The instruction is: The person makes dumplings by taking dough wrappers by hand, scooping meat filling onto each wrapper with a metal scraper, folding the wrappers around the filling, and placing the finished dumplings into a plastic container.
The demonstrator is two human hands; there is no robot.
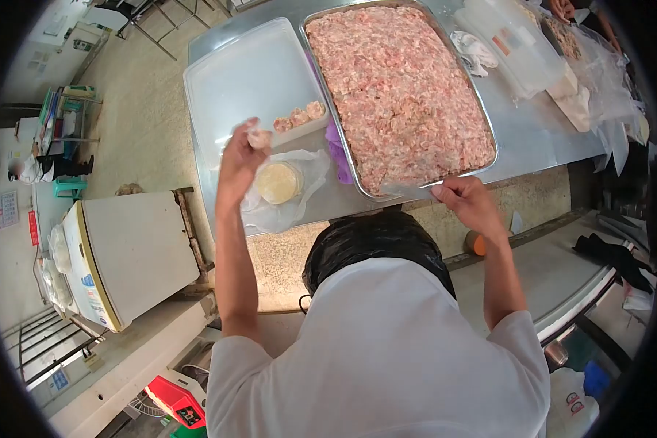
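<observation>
Fingers of my left hand (242, 157) are closed round a small pale dumpling (259, 139), above the near part of a white plastic tray (248, 73). Three filled dumplings (298, 117) sit in a row at that tray's right side. Just below the hand, a stack of round yellowish wrappers (278, 182) lies on a white plastic sheet (314, 162). My right hand (471, 204) grips the handle of a metal spatula (409, 190), its blade at the near edge of a large metal tray of pinkish minced meat (401, 95).
Purple cloth (337, 152) lies between the trays. A white cloth (474, 52) and a clear plastic container (515, 47) are right of the meat. Another person's hand (562, 9) shows at top right. A white freezer (142, 255) stands at left.
</observation>
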